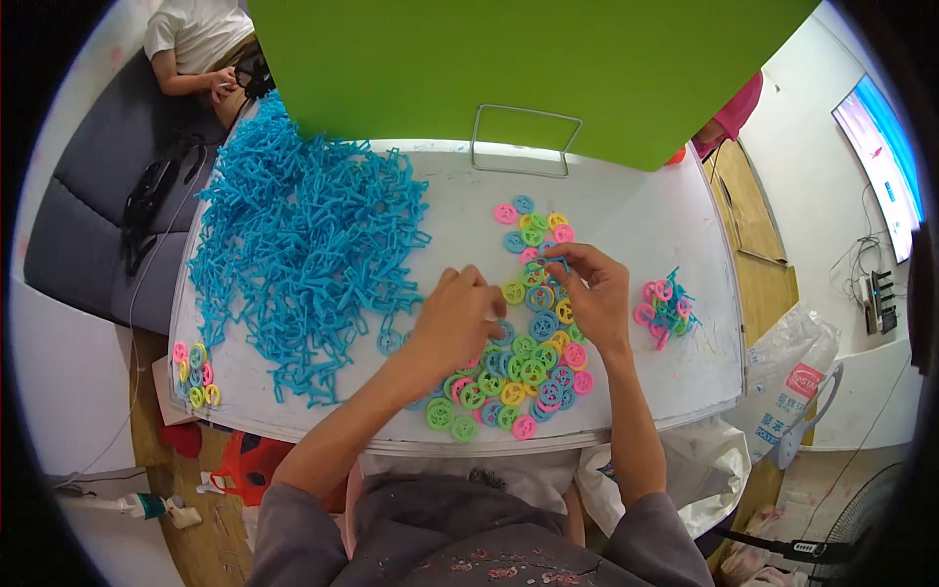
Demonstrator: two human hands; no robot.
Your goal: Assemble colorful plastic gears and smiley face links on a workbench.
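My right hand (599, 293) is closed in a pinch above the wheels, with a thin blue plastic piece (558, 261) between thumb and forefinger. Curled over the middle of the table, my left hand (458, 311) has its fingers drawn together; whatever they hold, if anything, is hidden. Beneath and between both hands spreads a heap of small spoked plastic wheels (532, 372) in green, pink, yellow and blue. To the left lies a big tangled pile of blue plastic link-like pieces (303, 235).
Pink and green wheels joined with blue pieces form a small cluster (665, 311) at the right. Several wheels (196, 375) lie at the left corner. A green panel (528, 68) with a wire stand (526, 142) borders the far edge. Another person (201, 49) sits far left.
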